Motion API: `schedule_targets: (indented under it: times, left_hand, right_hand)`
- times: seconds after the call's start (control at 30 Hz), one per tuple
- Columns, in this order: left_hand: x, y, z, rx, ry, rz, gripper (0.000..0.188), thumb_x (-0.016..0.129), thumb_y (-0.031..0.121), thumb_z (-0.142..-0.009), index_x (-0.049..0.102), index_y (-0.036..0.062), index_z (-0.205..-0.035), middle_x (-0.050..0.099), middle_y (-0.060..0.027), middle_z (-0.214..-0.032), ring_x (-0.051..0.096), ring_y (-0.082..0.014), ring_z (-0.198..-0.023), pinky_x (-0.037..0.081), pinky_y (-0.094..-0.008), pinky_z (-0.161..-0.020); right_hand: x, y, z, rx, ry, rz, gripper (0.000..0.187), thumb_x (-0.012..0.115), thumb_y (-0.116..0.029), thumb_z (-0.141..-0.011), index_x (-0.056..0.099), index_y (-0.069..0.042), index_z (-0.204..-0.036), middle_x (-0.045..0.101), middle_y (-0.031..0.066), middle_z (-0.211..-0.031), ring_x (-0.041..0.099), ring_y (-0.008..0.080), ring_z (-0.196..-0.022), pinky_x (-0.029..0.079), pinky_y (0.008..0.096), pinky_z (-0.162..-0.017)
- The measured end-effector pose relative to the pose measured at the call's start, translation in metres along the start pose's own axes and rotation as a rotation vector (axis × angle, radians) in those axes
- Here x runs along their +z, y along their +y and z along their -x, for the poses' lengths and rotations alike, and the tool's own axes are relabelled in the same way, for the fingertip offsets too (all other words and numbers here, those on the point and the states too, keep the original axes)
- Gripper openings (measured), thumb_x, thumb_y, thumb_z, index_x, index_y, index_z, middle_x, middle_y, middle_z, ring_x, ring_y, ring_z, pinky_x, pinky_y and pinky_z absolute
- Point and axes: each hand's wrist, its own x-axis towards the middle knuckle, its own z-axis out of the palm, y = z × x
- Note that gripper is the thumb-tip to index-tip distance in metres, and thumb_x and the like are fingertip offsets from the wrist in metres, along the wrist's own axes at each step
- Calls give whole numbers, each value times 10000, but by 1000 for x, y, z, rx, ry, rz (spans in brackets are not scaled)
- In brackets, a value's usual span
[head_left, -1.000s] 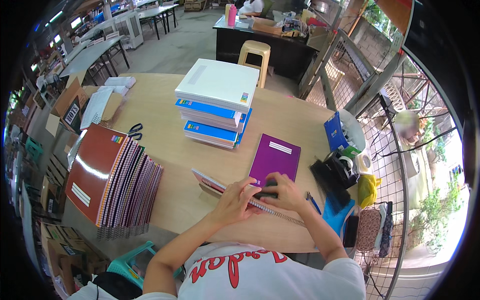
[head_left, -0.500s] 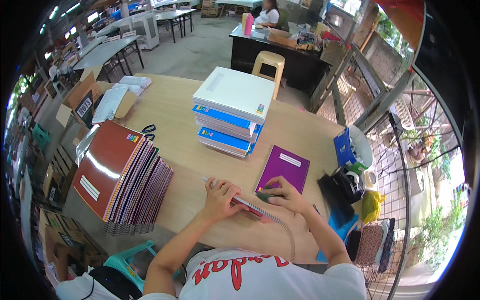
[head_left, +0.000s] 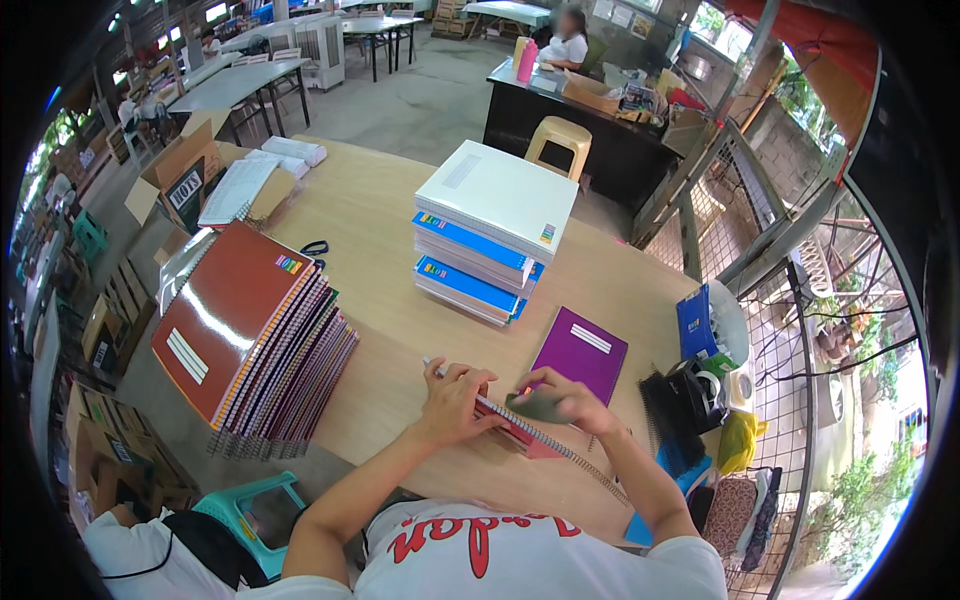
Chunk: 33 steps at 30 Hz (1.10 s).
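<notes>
Across the pale wood-topped table (head_left: 375, 225), stock stands in order: at left, a tall stack of brown-topped spiral notebooks (head_left: 225, 320); near the middle, a stack of white and blue books (head_left: 490, 245); beyond the right hand, a purple notebook (head_left: 583, 350), lying flat. Toward the near edge, between the hands, a red-covered notebook (head_left: 527, 438) stands on its side, bound edge uppermost; the left hand (head_left: 455, 403) pinches it near that edge; the right hand (head_left: 568, 402) is closed on a dark object. A coil (head_left: 572, 457) runs along the bound edge and trails off rightward; how far it is threaded cannot be told. Smallest, the dark object (head_left: 540, 408) is blurred, kind undetermined; contact with the coil is unconfirmed. In my judgement, good work needs a firm left grip, squared pages, a straight coil and light, even right-hand pressure.
</notes>
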Motion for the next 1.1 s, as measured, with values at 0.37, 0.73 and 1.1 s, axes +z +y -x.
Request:
schedule_targets:
  times: [0.37, 0.73, 1.1]
  left_hand:
    - [-4, -59, 8, -342, 114, 622, 1010, 995, 210, -554, 366, 72, -1332, 515, -75, -1039, 543, -168, -947, 490, -298, -726]
    - [0, -62, 10, -428, 56, 610, 998, 997, 240, -563, 355, 68, -1308, 502, -48, -958, 531, -143, -806, 482, -299, -699]
    - [-3, -61, 11, -381, 32, 589, 1060, 1001, 200, -554, 324, 67, -1360, 489, -43, -984, 543, -122, -825, 495, -278, -698]
  right_hand:
    - [10, 15, -19, 65, 205, 539, 425, 722, -353, -875, 712, -216, -1277, 528, 109, -1266, 520, 260, -1186, 424, 407, -1057]
    - [24, 11, -46, 25, 103, 453, 474, 721, -417, -867, 717, -118, -1234, 491, 97, -1306, 553, 301, -1180, 488, 416, -970]
    - [26, 21, -65, 209, 179, 241, 480, 663, -390, -934, 669, -59, -1281, 529, 119, -1249, 559, 252, -1168, 474, 365, -983]
